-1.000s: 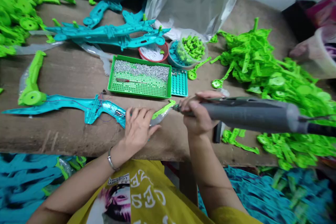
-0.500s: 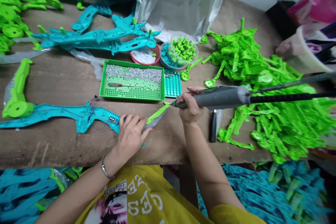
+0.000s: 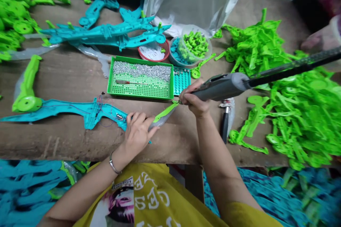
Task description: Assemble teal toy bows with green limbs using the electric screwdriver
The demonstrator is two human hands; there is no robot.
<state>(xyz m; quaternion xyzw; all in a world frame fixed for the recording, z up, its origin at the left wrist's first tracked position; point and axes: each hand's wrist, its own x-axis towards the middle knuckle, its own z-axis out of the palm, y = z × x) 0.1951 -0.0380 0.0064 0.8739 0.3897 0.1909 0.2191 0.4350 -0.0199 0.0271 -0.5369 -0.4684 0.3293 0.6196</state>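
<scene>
My right hand [image 3: 196,102] is closed around a grey electric screwdriver [image 3: 226,86], which is tilted with its tip at the far end of a slim green arm piece [image 3: 165,112]. A clear strip lies along that piece. Lying over the right end of a long blue toy bow half [image 3: 62,109], my left hand [image 3: 137,132] grips it where the green arm joins; the joint is hidden under the fingers. Thin red and blue wires and a small metal spring part [image 3: 120,116] show in the bow half. Another green arm [image 3: 28,101] is at its left end.
Behind stands a green tray [image 3: 141,94] of screws with a small screwdriver [image 3: 125,82]. Tubs of small parts [image 3: 195,48] and a red basket [image 3: 153,54] sit beyond. Green parts [image 3: 301,113] pile up at right, near a black-handled hammer [image 3: 225,124]. Blue bow halves [image 3: 106,37] lie at back.
The view has shifted, so the bench appears farther right and slightly higher. The screwdriver's rear end has swung upward in the picture; its tip stays at the green arm's end. Both hands keep their holds.
</scene>
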